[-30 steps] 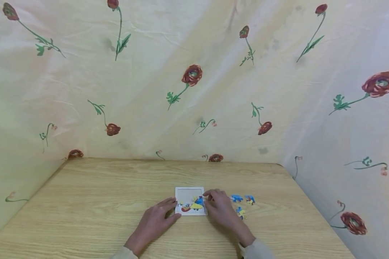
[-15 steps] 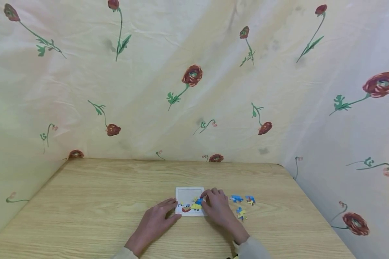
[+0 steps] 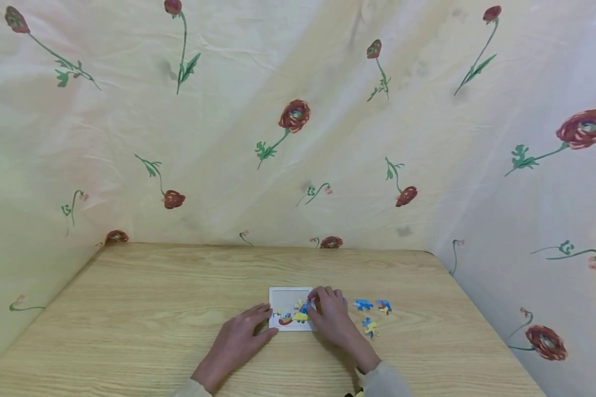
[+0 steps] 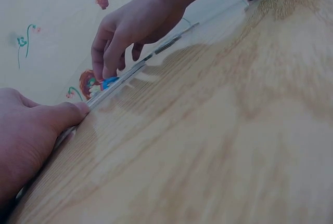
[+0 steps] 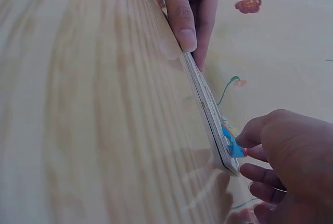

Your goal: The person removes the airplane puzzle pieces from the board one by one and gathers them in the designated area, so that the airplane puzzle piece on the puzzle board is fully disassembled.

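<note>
A small white puzzle frame (image 3: 290, 289) lies flat on the table, with picture pieces along its lower part and a bare stretch above. My left hand (image 3: 240, 333) grips its near left corner, thumb at the front and fingers along the left side. At the right side, my right hand (image 3: 335, 317) pinches a blue puzzle piece (image 5: 234, 146) between thumb and index finger. That piece stands tilted at the frame's right end in the right wrist view. The same blue piece shows below the fingertips in the left wrist view. From the head, the right fingers partly hide it.
Loose puzzle pieces lie right of the frame: a blue one (image 3: 362, 304), a blue and red one (image 3: 384, 306), and a blue and yellow one (image 3: 370, 327). Another blue bit peeks out beside the right hand. Flowered cloth (image 3: 218, 138) rises behind the wood-grain table (image 3: 179, 286).
My right hand has shifted slightly left over the frame's right edge, and its fingers have drawn closer together at the blue piece. The left hand and the frame stay put.
</note>
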`<action>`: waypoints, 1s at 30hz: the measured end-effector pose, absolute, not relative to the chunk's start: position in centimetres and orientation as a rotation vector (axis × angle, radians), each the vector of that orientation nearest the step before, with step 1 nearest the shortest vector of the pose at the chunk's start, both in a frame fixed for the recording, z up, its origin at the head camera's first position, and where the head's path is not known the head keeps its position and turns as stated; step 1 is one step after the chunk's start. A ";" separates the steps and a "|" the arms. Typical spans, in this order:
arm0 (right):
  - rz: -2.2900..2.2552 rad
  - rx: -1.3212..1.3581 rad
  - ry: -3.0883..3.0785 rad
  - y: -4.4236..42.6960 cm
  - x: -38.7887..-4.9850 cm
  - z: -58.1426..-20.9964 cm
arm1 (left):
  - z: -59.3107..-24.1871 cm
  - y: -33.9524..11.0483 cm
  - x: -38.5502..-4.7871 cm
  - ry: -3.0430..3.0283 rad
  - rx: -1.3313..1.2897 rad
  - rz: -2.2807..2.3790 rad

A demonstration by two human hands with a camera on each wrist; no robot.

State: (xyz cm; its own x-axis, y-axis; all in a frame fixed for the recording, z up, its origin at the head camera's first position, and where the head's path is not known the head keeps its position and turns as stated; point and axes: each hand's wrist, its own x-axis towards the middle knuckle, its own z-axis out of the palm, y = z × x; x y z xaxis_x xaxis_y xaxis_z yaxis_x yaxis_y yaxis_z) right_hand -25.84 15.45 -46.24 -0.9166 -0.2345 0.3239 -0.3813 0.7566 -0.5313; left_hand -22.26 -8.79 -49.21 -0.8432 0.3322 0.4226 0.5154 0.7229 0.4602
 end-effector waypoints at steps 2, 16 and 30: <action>0.923 0.483 -2.707 15.4 -26.0 -46.3 | -49.2 -8.8 -22.2 -2.619 -0.661 -0.829; 1.148 0.523 -2.698 15.6 -26.0 -46.0 | -49.1 -8.7 -22.2 -2.622 -0.657 -0.843; 1.198 0.548 -2.698 15.7 -26.1 -46.3 | -49.0 -8.7 -22.2 -2.626 -0.655 -0.826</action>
State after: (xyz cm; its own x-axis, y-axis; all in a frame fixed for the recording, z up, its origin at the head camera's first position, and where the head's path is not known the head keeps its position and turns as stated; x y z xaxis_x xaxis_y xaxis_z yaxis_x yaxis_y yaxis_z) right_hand -26.07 15.68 -46.31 -0.9239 -0.2712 0.2700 -0.3822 0.6168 -0.6882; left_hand -22.20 -8.69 -48.99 -0.8472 0.3294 0.4169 0.5088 0.7291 0.4578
